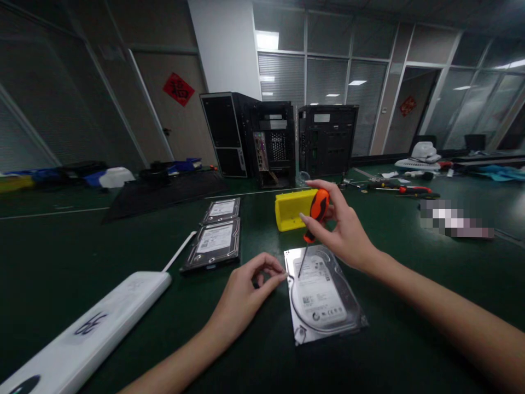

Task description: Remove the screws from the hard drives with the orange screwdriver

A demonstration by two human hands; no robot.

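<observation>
My right hand (342, 230) grips an orange-handled screwdriver (311, 230), its tip set on the top left of the silver hard drive (322, 295) lying flat on the green table (123, 262). My left hand (246, 293) pinches thumb and forefinger at the drive's left edge; what it holds is too small to tell. A yellow bin (291, 210) stands just behind the drive, two more hard drives (217, 235) to its left.

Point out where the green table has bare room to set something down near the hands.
Bare green table lies right of the silver hard drive, below the right hand. Another patch lies between the white bar and the left hand. It is crowded near the yellow bin and two dark drives.
</observation>
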